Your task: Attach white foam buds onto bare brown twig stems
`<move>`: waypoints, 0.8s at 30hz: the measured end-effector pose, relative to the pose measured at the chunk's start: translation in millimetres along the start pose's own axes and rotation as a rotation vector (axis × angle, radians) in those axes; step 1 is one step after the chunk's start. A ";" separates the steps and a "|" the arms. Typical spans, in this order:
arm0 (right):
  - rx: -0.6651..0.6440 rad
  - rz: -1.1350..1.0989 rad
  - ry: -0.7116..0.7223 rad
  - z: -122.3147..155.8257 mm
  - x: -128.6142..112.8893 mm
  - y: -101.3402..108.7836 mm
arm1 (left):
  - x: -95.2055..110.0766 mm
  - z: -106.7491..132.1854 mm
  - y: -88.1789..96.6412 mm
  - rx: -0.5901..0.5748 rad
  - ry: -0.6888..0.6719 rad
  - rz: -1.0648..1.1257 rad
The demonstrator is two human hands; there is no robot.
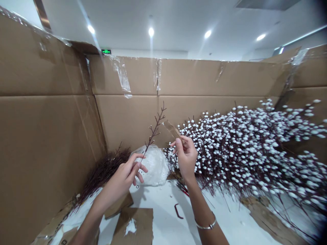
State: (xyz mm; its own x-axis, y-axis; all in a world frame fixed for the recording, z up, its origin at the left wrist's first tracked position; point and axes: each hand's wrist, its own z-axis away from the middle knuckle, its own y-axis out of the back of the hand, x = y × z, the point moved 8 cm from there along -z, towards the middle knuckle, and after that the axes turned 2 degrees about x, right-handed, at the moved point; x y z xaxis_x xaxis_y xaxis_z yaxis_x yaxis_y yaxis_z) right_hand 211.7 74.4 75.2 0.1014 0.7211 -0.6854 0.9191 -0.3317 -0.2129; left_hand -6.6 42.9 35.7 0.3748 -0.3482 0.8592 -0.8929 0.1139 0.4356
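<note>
My left hand (131,170) pinches the lower end of a bare brown twig (152,133), which stands upright and leans right. Small pale tips show along its short side shoots. In my right hand (186,154), a torn strip of cardboard (171,129) is gripped between thumb and fingers, pointing up and left toward the twig but apart from it. Behind my hands sits a clear plastic bag (154,166) of small white balls. To the right lies a large heap of dark branches with white berries (237,146).
A pile of bare dark twigs (107,173) rests at the left. Tall cardboard walls (194,78) surround the white work surface (163,200). Cardboard pieces (138,217) lie in front, one with a white smear. A red-handled tool (183,190) is partly hidden by my right forearm.
</note>
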 end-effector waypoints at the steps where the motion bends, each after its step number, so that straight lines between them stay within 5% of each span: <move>1: 0.005 -0.005 0.001 -0.1 -0.6 0.5 | 0.3 0.1 0.0 0.000 -0.001 0.000; 11: 0.119 -0.035 -0.023 -4.0 3.2 10.1 | 0.1 -0.3 -1.2 -0.020 -0.005 -0.006; 24: 0.079 -0.057 -0.058 -2.4 5.6 6.3 | -1.0 0.5 -5.6 -0.049 -0.016 -0.025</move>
State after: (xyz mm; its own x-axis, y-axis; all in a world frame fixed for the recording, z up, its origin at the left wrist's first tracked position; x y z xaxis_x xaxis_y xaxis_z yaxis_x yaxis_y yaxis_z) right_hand 219.0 77.8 71.7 0.0255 0.7041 -0.7096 0.8894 -0.3401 -0.3055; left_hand -2.1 42.1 32.3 0.3922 -0.3660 0.8439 -0.8699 0.1507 0.4696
